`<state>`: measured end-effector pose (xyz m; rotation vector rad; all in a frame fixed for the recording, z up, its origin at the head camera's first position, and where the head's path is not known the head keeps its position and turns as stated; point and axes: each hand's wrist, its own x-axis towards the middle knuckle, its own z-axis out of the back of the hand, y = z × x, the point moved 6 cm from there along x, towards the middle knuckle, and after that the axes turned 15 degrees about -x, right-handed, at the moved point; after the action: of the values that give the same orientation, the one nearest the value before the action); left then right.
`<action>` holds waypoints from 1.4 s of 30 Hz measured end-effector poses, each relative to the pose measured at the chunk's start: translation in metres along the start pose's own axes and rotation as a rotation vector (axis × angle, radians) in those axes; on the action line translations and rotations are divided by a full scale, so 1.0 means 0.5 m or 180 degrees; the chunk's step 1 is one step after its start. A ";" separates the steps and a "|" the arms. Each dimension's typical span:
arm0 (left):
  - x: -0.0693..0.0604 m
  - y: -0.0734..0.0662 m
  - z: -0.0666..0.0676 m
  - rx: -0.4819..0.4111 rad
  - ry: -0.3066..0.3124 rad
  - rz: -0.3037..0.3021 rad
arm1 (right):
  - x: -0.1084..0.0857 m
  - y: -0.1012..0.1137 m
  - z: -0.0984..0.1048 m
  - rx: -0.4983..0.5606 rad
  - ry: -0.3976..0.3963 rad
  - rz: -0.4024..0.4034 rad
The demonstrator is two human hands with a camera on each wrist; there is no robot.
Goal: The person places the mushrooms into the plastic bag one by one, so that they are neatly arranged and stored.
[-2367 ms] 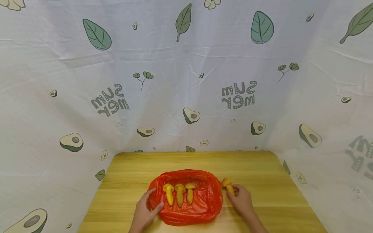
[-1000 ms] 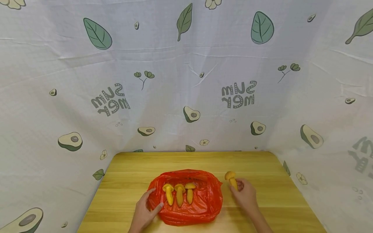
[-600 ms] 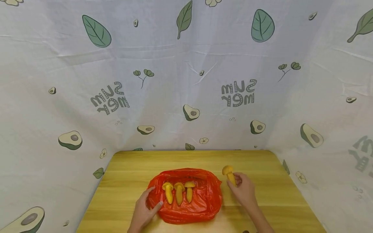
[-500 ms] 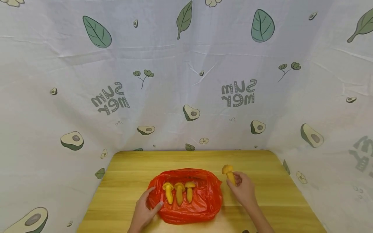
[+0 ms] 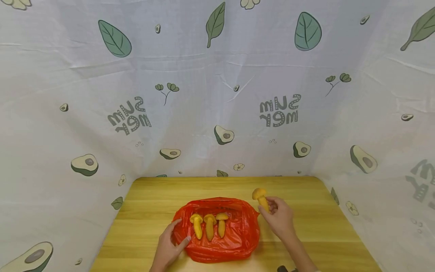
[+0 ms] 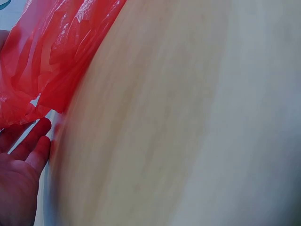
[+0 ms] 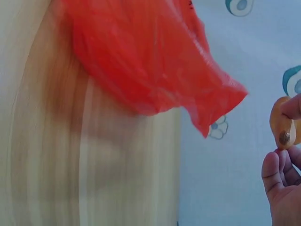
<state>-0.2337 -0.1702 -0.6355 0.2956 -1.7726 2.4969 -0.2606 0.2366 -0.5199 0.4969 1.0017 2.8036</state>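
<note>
In the head view, a red plastic bag [image 5: 234,251] sits spread like a tray on the wooden table. Inside it lie three yellow-brown mushrooms [image 5: 210,226] in a row, stems toward me. My left hand [image 5: 168,245] rests against the bag's left end, fingers and thumb spread apart along its edge. To the right, my right hand [image 5: 281,219] pinches the stem of another mushroom [image 5: 260,194], cap pointing up and away, above the table beside the bag. The right wrist view shows the stem end of this mushroom [image 7: 282,123] between thumb and fingers.
The wooden table [image 5: 306,200] has rounded far corners. A pale cloth [image 5: 190,132] printed with avocados and leaves hangs behind and at both sides. A small dark object [image 5: 282,269] shows at the bottom edge by my right wrist.
My right hand has carried its mushroom away from me past the bag's right side, and lately a little left. My left hand, the bag and the three mushrooms stay put.
</note>
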 end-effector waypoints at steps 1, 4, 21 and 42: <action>0.000 -0.001 0.000 -0.0005 0.0003 0.0009 | -0.001 0.006 -0.001 0.0009 0.0014 -0.0009; -0.002 -0.002 0.000 -0.0020 0.0007 0.0033 | -0.004 0.022 -0.005 0.0045 0.0026 -0.0027; -0.010 -0.003 0.011 -0.0005 0.0010 0.0020 | -0.047 0.093 -0.075 0.0341 0.0180 0.0135; -0.031 0.000 0.041 -0.0055 0.0147 0.0028 | -0.114 0.088 -0.155 0.0153 0.0448 -0.0053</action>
<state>-0.2161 -0.1883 -0.6318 0.2275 -1.7811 2.4720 -0.2343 0.1440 -0.5634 0.2979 1.0965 2.8389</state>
